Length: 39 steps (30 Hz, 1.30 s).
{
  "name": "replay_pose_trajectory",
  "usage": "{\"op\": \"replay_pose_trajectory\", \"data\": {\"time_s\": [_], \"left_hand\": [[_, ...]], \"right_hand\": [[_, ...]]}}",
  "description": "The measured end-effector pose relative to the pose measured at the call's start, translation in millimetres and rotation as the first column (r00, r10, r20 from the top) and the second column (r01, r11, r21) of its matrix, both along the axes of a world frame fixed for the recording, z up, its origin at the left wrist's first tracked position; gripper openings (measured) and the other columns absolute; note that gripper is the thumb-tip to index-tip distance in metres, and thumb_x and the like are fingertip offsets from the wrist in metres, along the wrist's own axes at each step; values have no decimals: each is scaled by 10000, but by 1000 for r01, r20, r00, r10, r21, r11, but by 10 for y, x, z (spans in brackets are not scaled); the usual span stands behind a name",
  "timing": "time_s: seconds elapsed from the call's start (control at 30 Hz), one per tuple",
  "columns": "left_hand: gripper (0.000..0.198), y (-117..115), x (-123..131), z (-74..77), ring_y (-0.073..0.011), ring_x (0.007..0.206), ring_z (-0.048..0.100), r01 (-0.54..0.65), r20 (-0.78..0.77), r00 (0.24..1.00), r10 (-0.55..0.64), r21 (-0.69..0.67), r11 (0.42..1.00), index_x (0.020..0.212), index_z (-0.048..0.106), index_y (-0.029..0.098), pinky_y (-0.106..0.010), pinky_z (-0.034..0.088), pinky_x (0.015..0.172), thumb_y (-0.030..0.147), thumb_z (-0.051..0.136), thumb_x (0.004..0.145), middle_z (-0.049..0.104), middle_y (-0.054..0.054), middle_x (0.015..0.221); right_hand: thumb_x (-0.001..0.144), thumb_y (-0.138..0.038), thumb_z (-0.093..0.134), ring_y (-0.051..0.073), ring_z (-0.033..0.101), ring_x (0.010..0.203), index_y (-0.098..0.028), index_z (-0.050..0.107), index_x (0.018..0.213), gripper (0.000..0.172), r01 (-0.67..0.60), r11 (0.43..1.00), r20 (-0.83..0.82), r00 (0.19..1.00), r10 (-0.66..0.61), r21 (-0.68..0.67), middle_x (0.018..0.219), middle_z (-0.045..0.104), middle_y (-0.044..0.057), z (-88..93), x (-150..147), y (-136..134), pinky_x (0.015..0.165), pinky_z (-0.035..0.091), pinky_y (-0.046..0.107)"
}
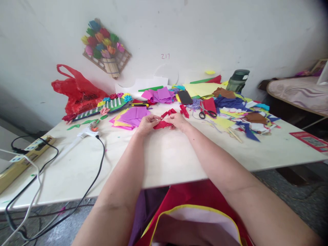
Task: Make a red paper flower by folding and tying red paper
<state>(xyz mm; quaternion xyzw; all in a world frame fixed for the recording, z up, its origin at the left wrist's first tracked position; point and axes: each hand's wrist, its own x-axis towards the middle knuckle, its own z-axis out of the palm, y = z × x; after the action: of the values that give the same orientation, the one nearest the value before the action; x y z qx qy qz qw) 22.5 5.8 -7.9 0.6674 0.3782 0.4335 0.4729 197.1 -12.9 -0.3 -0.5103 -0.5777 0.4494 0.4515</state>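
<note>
A folded piece of red paper (164, 123) lies on the white table (166, 157) between my two hands. My left hand (148, 123) pinches its left end with closed fingers. My right hand (178, 120) grips its right end, fingers curled onto the fold. Just beyond the hands sit other red paper pieces (183, 110) and a stack of purple and pink paper sheets (132, 117).
Red-handled scissors (206, 111), a black phone (185, 97) and heaps of coloured paper scraps (241, 112) crowd the far right. A red plastic bag (78, 90), a glue gun (88, 131), its black cable (97, 167) and a power strip (28, 152) lie left. A green bottle (238, 80) stands by the wall.
</note>
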Motion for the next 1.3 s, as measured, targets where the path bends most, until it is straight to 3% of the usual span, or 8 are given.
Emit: {"op": "replay_pose_trajectory", "data": {"time_s": [0.27, 0.4, 0.5, 0.8, 1.0, 1.13, 1.3], "left_hand": [[346, -18, 3, 10, -76, 490, 506, 16, 25, 1000, -16, 1, 1000, 877, 652, 112, -187, 374, 479, 323, 707, 609, 569, 14, 527], [366, -34, 6, 22, -63, 466, 486, 25, 49, 998, -24, -13, 1000, 880, 647, 107, -178, 361, 466, 327, 719, 597, 568, 20, 520], [373, -35, 9, 21, -60, 447, 470, 31, 48, 998, -30, -16, 999, 882, 651, 113, -177, 349, 451, 329, 727, 587, 539, 33, 491], [433, -3, 18, -10, -99, 513, 547, 57, 32, 998, -55, -52, 997, 958, 630, 129, -203, 420, 512, 376, 711, 611, 582, 8, 550], [561, 38, -45, 9, -139, 546, 596, -49, 139, 987, 75, -180, 982, 985, 591, 122, -244, 467, 528, 609, 480, 729, 616, -34, 590], [583, 23, -52, 18, -160, 508, 601, -21, 101, 994, 49, -262, 965, 889, 611, 103, -258, 471, 491, 641, 482, 706, 621, -63, 563], [459, -40, -29, 32, -131, 420, 564, 25, -17, 999, -29, -194, 981, 717, 609, 103, -226, 438, 425, 557, 618, 653, 624, -64, 545]], "right_hand": [[650, -368, 707, 96, 539, 355, -129, 542, 595, 295, 8, 1000, -10, 1000, -8, 26, 422, 569, 5, 5, -5, -2, 333, 391, 157], [765, -548, 515, 117, 581, 405, -111, 623, 741, 450, -38, 999, -76, 996, 36, -18, 558, 652, 71, 49, 47, -32, 342, 405, 175], [782, -589, 449, 118, 583, 412, -106, 636, 749, 519, -30, 998, -101, 995, 25, -49, 578, 660, 86, 77, 63, -46, 342, 409, 178], [615, -356, 735, 58, 484, 336, -126, 573, 588, 283, -70, 997, 30, 997, 71, -31, 448, 568, -12, 43, -27, -58, 332, 381, 152], [635, -332, 717, 53, 469, 349, -131, 556, 563, 268, -56, 998, 0, 998, 56, 13, 429, 552, -21, 27, -20, -36, 342, 367, 153], [638, -316, 710, 63, 479, 363, -137, 560, 576, 243, -56, 998, -5, 998, 56, 22, 440, 555, -21, 31, -17, -42, 360, 381, 167], [631, -311, 707, 65, 490, 381, -134, 549, 567, 246, -88, 995, -28, 996, 89, 47, 468, 555, -27, 29, -26, -46, 396, 413, 188]]}}
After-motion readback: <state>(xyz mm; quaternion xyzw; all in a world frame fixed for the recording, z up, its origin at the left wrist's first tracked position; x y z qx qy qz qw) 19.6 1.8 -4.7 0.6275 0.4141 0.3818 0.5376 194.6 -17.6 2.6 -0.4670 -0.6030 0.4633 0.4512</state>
